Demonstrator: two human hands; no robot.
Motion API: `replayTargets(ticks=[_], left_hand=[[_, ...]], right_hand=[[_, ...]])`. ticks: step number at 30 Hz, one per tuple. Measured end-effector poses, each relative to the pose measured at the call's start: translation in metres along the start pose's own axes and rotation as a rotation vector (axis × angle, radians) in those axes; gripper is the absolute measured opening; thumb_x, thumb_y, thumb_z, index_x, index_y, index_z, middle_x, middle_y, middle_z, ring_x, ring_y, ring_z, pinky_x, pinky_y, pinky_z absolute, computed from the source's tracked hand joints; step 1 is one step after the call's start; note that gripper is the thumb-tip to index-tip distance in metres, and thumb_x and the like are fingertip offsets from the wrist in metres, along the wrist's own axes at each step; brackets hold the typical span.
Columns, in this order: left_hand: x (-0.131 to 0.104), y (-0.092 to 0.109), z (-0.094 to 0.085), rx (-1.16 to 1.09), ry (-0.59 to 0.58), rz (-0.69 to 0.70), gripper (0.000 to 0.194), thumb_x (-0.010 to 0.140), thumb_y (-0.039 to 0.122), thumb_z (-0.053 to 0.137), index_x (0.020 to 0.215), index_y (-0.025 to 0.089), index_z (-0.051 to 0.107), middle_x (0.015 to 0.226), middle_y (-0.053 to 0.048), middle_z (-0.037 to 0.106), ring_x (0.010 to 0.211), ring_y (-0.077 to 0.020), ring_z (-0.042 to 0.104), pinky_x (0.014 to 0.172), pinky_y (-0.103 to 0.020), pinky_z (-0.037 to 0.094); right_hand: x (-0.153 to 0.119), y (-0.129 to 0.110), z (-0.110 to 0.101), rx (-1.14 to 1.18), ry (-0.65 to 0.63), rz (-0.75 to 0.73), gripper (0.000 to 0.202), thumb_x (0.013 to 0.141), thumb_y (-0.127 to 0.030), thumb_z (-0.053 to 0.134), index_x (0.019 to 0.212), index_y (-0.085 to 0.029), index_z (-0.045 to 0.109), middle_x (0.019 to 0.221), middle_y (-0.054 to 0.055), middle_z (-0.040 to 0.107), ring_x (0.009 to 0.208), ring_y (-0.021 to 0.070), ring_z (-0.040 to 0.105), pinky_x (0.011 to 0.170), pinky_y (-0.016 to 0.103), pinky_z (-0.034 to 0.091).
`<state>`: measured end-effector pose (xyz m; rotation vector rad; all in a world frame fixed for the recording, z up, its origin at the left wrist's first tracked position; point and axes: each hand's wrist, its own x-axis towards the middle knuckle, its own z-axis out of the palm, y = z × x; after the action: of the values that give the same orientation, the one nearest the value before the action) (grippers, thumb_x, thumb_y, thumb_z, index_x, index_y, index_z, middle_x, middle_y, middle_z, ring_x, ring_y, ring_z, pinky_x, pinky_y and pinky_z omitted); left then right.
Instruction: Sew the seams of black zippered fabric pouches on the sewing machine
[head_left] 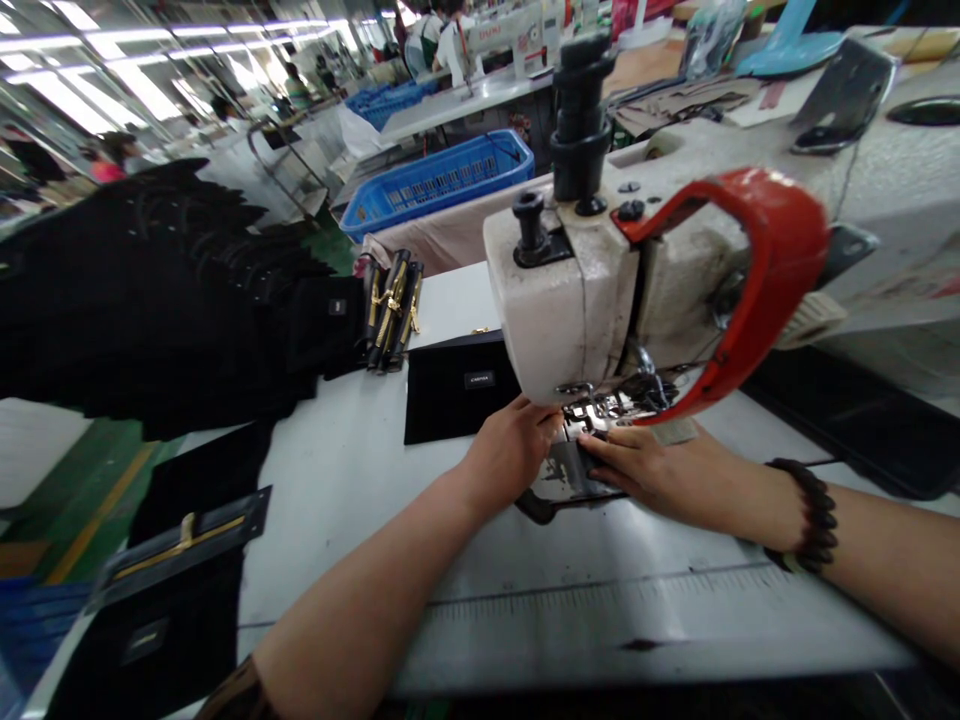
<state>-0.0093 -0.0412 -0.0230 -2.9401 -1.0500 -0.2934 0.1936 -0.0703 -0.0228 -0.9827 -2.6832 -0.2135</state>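
Observation:
Just left of the presser foot (589,418) of a white sewing machine (555,310), my left hand (511,455) has its fingers bent together. They close at the edge of a black fabric panel (442,405) with a small label, which runs behind the hand; the exact grip is partly hidden. My right hand (660,468) lies low on the other side, fingers stretched toward the foot. Its fingertips rest on the dark material at the needle plate (559,470). A red curved guard (787,240) arches over the right hand.
Zippered black strips (391,310) lie behind the panel beside a white sheet (457,300). Black fabric pieces (150,290) are piled at left, with labelled panels (180,620) at the table's near-left edge. A blue basket (442,185) stands behind. Several people are in the background.

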Motion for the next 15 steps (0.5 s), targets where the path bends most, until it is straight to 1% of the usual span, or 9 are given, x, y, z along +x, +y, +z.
replayTargets(ticks=[4,6,8,11,13,14,15], left_hand=[[0.0,0.002,0.003,-0.006,0.03,-0.024,0.016,0.085,0.009,0.043,0.089,0.011,0.059,0.093,-0.007,0.062,0.095,-0.0185,0.056,0.082,-0.028,0.049],[0.002,0.001,0.001,-0.041,0.049,-0.031,0.017,0.086,0.01,0.044,0.088,0.012,0.061,0.093,-0.007,0.063,0.096,-0.0186,0.056,0.082,-0.027,0.049],[0.002,-0.007,-0.004,-0.093,0.064,-0.048,0.017,0.086,0.013,0.046,0.091,0.013,0.062,0.094,-0.006,0.064,0.096,-0.0183,0.057,0.081,-0.027,0.05],[0.0,-0.032,-0.018,-0.074,0.075,-0.174,0.019,0.088,0.023,0.047,0.097,0.015,0.062,0.095,-0.006,0.064,0.094,-0.0192,0.058,0.083,-0.033,0.049],[-0.006,-0.048,-0.029,0.024,0.019,-0.267,0.023,0.089,0.026,0.047,0.102,0.013,0.06,0.098,-0.009,0.063,0.098,-0.022,0.057,0.086,-0.037,0.047],[-0.01,-0.052,-0.036,0.076,-0.036,-0.301,0.026,0.089,0.027,0.047,0.106,0.012,0.058,0.099,-0.01,0.062,0.099,-0.0232,0.057,0.085,-0.038,0.047],[-0.015,-0.052,-0.042,0.124,-0.105,-0.33,0.03,0.088,0.029,0.048,0.111,0.012,0.056,0.099,-0.011,0.061,0.097,-0.0241,0.058,0.083,-0.038,0.048]], right_hand=[[0.002,0.0,-0.002,0.011,-0.019,0.006,0.02,0.086,-0.028,0.052,0.095,-0.015,0.062,0.071,0.004,0.064,0.058,0.0178,0.057,0.051,0.029,0.037],[0.003,-0.001,-0.002,0.016,-0.038,0.006,0.02,0.083,-0.029,0.055,0.096,-0.016,0.063,0.072,0.004,0.064,0.059,0.0186,0.058,0.052,0.029,0.037],[0.003,-0.001,-0.001,0.016,-0.051,0.008,0.02,0.082,-0.029,0.057,0.097,-0.016,0.063,0.072,0.004,0.064,0.058,0.0192,0.059,0.051,0.029,0.038],[0.002,0.001,0.0,0.013,-0.088,0.021,0.024,0.083,-0.031,0.056,0.1,-0.017,0.062,0.069,0.004,0.064,0.056,0.0192,0.058,0.049,0.029,0.037],[0.002,0.002,0.0,0.032,-0.115,0.017,0.024,0.085,-0.031,0.053,0.102,-0.016,0.062,0.07,0.004,0.065,0.058,0.0188,0.059,0.051,0.028,0.038],[0.002,0.003,-0.001,0.05,-0.116,0.009,0.024,0.086,-0.03,0.051,0.102,-0.015,0.062,0.071,0.005,0.065,0.061,0.0186,0.06,0.052,0.028,0.038],[0.002,0.004,-0.002,0.068,-0.109,-0.003,0.024,0.087,-0.029,0.05,0.102,-0.015,0.062,0.073,0.006,0.066,0.063,0.0183,0.06,0.053,0.027,0.039]])
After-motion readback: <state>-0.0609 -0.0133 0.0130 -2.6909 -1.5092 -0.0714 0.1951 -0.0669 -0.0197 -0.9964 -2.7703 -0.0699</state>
